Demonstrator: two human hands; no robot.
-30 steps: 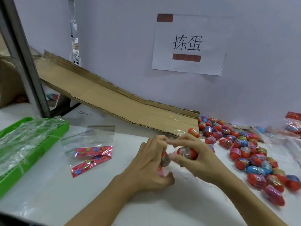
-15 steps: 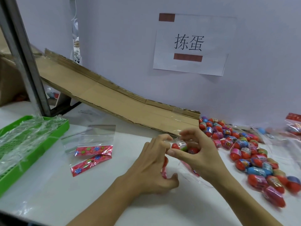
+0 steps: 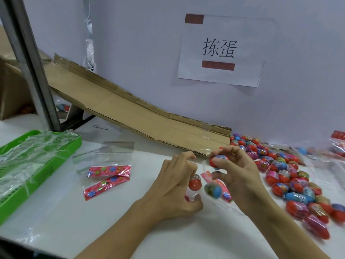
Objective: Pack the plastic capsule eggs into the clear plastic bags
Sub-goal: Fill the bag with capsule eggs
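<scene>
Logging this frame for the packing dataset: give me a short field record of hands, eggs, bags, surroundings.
left hand: holds open a clear bag, red egg beside its fingers
right hand: pinches a red and blue egg over the bag mouth
falling egg: blue, blurred, below the right hand
loose eggs: heap on the table to the right
spare bag: flat on the table, red flowered strips inside
green tray: far left, holds crumpled clear plastic
cardboard ramp: slopes down toward the heap
wall sign: white paper, two characters
</scene>
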